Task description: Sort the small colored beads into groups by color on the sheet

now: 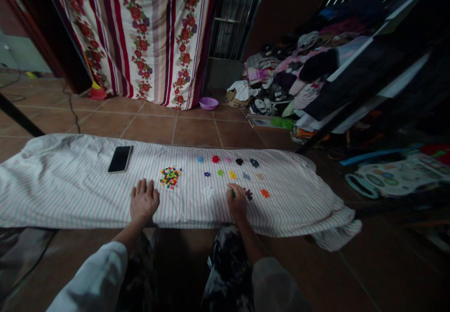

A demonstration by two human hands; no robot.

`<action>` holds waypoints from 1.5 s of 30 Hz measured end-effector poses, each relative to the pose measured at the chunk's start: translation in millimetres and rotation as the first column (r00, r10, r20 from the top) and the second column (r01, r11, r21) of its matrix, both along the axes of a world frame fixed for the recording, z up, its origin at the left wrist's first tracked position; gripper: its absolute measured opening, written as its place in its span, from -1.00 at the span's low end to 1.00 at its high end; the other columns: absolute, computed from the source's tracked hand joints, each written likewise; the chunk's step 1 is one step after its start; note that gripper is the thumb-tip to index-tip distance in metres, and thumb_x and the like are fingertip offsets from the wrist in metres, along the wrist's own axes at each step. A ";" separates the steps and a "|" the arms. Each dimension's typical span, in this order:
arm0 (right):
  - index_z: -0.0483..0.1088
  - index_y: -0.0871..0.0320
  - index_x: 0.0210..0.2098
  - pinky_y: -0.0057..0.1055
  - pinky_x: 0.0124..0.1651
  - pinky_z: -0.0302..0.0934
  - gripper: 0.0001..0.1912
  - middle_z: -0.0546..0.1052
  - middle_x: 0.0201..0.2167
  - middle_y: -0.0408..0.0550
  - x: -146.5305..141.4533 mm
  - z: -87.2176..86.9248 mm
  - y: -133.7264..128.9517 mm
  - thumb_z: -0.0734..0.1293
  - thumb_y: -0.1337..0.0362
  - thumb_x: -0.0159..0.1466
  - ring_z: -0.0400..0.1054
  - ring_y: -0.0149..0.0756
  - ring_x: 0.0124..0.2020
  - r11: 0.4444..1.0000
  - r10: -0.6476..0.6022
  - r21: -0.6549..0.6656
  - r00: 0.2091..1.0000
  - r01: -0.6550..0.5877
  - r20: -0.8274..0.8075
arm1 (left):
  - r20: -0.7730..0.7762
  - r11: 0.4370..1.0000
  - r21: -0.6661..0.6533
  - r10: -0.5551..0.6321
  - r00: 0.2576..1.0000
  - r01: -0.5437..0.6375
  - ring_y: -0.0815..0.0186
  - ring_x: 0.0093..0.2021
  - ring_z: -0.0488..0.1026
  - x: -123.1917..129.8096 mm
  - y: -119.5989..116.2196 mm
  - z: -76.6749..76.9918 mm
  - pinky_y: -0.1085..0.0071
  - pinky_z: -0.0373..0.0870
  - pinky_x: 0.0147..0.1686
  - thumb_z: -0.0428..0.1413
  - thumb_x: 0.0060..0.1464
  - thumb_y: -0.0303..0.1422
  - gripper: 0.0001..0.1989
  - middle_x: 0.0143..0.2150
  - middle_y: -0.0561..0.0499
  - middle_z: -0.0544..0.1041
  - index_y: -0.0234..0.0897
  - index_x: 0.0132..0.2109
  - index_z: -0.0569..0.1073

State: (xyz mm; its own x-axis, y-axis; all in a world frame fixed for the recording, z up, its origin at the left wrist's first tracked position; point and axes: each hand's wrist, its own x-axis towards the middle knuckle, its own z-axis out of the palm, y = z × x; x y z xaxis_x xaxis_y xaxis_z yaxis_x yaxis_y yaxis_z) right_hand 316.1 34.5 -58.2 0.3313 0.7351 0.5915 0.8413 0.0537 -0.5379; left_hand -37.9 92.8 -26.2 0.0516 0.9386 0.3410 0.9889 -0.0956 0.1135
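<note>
My left hand (144, 199) lies flat on the striped cloth (183, 209) with its fingers spread, holding nothing. Close to its fingertips is a mixed pile of tiny coloured pieces (170, 177). My right hand (237, 202) is closed, thumb and fingers bent together over the cloth. A dark green bit (232, 193) shows between the fingers; whether it is gripped or lies on the cloth I cannot tell. To that hand's left lies a white cluster (209, 191); to its right are a brown cluster (248, 194) and an orange one (265, 193).
Farther back, rows of small single-colour clusters include red (215, 159), black (239, 161) and yellow (232, 174). A phone (120, 159) lies at left. Beyond the table are a purple basin (208, 103), a floral curtain (140, 35) and heaped clothes (281, 75).
</note>
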 end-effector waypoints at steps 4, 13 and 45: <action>0.48 0.20 -0.19 -0.03 0.11 0.24 -0.68 0.57 -0.16 0.13 2.6 8.3 -1.7 0.15 0.18 0.34 0.39 -0.09 -0.04 0.998 0.005 0.060 0.998 -0.009 0.063 | 0.016 1.000 -0.016 0.005 1.000 -0.004 -0.05 0.33 0.22 0.6 -0.8 2.7 -0.01 0.13 0.28 -0.14 0.24 -0.30 -0.51 0.28 -0.33 0.35 -0.39 0.21 0.40; 0.51 0.14 -0.14 -0.17 0.03 0.30 -0.74 0.54 -0.20 0.05 -73.9 31.6 40.7 0.19 0.31 0.33 0.38 -0.18 -0.09 0.961 0.272 0.022 0.959 -0.275 0.083 | 0.073 1.000 -0.018 0.005 0.997 -0.003 -0.07 0.34 0.22 1.1 -0.2 3.2 -0.03 0.12 0.28 -0.10 0.23 -0.32 -0.52 0.29 -0.36 0.34 -0.41 0.21 0.41; 0.58 0.12 -0.28 -0.32 -0.05 0.15 -0.77 0.53 -0.20 0.10 -186.1 73.0 145.9 0.27 0.37 0.31 0.31 -0.15 -0.07 0.721 0.476 -0.628 0.868 -0.292 0.143 | 0.035 1.000 -0.003 -0.006 0.999 0.006 -0.04 0.33 0.23 1.0 1.2 1.9 -0.02 0.15 0.26 -0.11 0.22 -0.31 -0.51 0.28 -0.34 0.36 -0.39 0.20 0.41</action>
